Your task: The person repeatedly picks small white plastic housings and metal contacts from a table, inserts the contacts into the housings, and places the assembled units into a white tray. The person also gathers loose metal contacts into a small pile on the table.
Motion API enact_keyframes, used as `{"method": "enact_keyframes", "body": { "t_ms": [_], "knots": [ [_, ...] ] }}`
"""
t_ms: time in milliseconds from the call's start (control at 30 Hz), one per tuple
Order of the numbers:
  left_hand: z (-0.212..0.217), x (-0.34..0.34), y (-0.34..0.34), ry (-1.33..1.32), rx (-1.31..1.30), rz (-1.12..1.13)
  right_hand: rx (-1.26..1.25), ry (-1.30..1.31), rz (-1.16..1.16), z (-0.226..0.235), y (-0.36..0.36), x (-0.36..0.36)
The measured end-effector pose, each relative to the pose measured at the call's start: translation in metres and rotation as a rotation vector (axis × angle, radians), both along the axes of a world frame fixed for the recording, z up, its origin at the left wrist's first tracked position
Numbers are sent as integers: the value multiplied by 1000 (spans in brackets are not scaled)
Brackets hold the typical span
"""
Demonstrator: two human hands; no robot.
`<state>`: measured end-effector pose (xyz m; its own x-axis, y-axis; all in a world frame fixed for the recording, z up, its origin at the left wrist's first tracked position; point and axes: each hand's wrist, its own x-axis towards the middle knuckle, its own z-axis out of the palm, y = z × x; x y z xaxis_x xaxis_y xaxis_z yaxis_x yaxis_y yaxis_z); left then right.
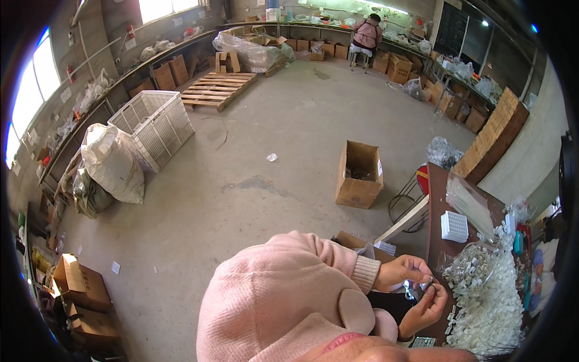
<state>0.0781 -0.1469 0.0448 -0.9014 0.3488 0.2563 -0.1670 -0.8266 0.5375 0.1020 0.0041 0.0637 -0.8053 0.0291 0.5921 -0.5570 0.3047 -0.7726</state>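
At the edge of the dark brown table (439,208), my left hand (403,271) and my right hand (426,309) meet, fingertips pinched close together. Between them is a small part, too small and covered by the fingers to name. A shiny, bluish-white piece (410,291) shows just below the left fingers. Beside my hands lies a large heap of small white plastic pieces (494,308), with a bag of beige-white small parts (473,265) at its far side. A white ridged tray-like block (453,227) sits farther along the table.
An open cardboard box (359,193) stands on the floor near a round wire-legged stool (410,205). Clear plastic sheets (470,208) lie on the table. At left are a white crate (158,130) and a full sack (114,166). Another person (367,35) sits at the far bench.
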Motion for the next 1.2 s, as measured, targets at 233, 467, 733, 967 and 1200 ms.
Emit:
{"method": "enact_keyframes", "body": {
  "t_ms": [233,467,733,967,1200],
  "knots": [
    [9,7,11,15,-59,60,85,94,-135,7,-4,15],
    [3,11,30,9,-139,-224,-67,-14,-290,17,25,60],
    [-4,18,87,-19,-284,-577,-137,-75,-507,7,60,109],
    [43,-60,101,396,-619,-209,-93,-119,-717,-27,91,117],
    [59,-138,157,1315,-948,599,-255,-207,-817,-33,101,121]
  ]
}}
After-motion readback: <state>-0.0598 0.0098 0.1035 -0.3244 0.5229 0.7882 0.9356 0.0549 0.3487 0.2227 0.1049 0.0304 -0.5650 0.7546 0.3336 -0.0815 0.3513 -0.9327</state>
